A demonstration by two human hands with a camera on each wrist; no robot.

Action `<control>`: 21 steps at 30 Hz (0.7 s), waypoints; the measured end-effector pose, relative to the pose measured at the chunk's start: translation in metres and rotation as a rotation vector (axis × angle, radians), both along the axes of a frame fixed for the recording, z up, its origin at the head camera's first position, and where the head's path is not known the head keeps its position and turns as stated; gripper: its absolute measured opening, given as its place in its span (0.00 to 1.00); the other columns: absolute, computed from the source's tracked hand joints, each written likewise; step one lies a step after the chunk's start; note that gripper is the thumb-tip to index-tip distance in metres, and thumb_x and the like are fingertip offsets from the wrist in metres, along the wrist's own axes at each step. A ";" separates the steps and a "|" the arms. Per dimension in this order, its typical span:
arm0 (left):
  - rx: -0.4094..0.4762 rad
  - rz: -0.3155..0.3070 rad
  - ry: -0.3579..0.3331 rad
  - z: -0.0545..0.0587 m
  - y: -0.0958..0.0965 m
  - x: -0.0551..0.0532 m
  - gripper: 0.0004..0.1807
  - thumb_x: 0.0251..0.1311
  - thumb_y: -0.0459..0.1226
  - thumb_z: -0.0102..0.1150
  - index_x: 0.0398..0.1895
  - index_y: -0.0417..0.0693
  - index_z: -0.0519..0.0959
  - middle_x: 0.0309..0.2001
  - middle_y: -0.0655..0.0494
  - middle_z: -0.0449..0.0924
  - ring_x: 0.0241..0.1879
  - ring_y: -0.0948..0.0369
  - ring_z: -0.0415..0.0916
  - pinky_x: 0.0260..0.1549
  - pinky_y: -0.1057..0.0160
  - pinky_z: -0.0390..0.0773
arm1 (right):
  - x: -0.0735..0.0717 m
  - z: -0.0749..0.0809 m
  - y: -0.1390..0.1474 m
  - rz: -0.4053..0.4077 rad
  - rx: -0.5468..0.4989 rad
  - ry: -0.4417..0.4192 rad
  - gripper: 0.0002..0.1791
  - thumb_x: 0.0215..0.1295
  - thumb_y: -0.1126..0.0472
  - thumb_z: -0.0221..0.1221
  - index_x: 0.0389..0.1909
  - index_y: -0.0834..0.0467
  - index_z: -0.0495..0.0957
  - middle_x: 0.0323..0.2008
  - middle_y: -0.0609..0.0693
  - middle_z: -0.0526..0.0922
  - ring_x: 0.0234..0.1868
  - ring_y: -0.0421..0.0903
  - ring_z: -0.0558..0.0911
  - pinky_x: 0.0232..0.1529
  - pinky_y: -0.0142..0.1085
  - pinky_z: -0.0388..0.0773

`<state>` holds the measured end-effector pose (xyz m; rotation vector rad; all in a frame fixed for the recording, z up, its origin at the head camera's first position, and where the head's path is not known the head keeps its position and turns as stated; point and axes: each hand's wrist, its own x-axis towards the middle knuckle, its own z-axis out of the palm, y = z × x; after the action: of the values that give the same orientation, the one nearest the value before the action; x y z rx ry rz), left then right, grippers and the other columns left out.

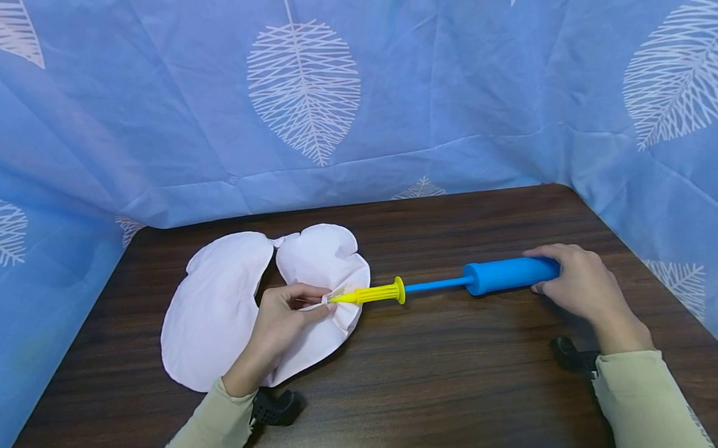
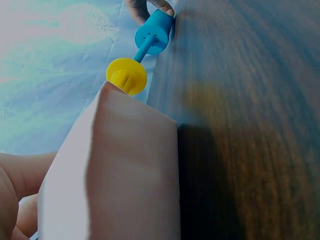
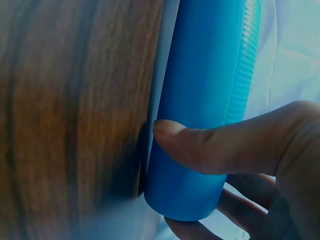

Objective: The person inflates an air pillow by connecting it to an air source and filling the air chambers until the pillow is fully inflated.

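A hand pump lies across the table, with a blue barrel [image 1: 508, 275], a thin blue rod [image 1: 436, 285] and a yellow nozzle [image 1: 377, 293]. My right hand [image 1: 587, 287] grips the far right end of the barrel; in the right wrist view its thumb [image 3: 200, 147] lies across the blue plastic. A pale pink, U-shaped inflatable pillow [image 1: 209, 311] rests on the left, partly plump and creased on its right lobe. There my left hand [image 1: 285, 321] pinches the pillow's material right at the nozzle's tip. In the left wrist view the pillow hides the tip and most of those fingers.
The dark wooden table [image 1: 438, 381] runs back to a blue curtain [image 1: 425, 81] with white leaf prints, which also hangs along both sides. Black wrist devices [image 1: 277, 408] sit at both sleeve cuffs.
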<state>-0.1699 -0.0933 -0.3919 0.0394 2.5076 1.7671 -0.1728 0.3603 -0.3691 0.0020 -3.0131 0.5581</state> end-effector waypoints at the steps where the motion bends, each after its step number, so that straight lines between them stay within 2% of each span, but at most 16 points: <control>1: 0.002 0.001 -0.006 0.000 0.000 0.000 0.12 0.45 0.38 0.76 0.36 0.57 0.88 0.32 0.59 0.87 0.38 0.61 0.80 0.40 0.65 0.74 | 0.000 0.000 0.000 0.003 -0.003 -0.001 0.29 0.52 0.64 0.68 0.59 0.53 0.77 0.61 0.70 0.70 0.59 0.73 0.67 0.47 0.70 0.66; 16: -0.031 0.030 -0.005 -0.002 -0.001 0.000 0.10 0.47 0.37 0.74 0.35 0.57 0.88 0.31 0.58 0.86 0.36 0.59 0.79 0.39 0.64 0.73 | 0.002 -0.001 -0.010 0.037 -0.007 0.051 0.27 0.52 0.68 0.65 0.57 0.57 0.78 0.59 0.69 0.72 0.59 0.71 0.66 0.50 0.71 0.63; 21: -0.014 0.025 -0.006 -0.001 0.000 0.000 0.11 0.47 0.36 0.74 0.36 0.56 0.88 0.31 0.57 0.86 0.36 0.59 0.79 0.38 0.65 0.73 | 0.002 -0.001 -0.013 0.057 -0.027 0.052 0.27 0.51 0.68 0.67 0.56 0.56 0.78 0.59 0.69 0.72 0.59 0.71 0.66 0.51 0.70 0.63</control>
<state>-0.1699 -0.0937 -0.3932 0.0016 2.5271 1.7562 -0.1712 0.3475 -0.3706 0.1001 -2.9634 0.5948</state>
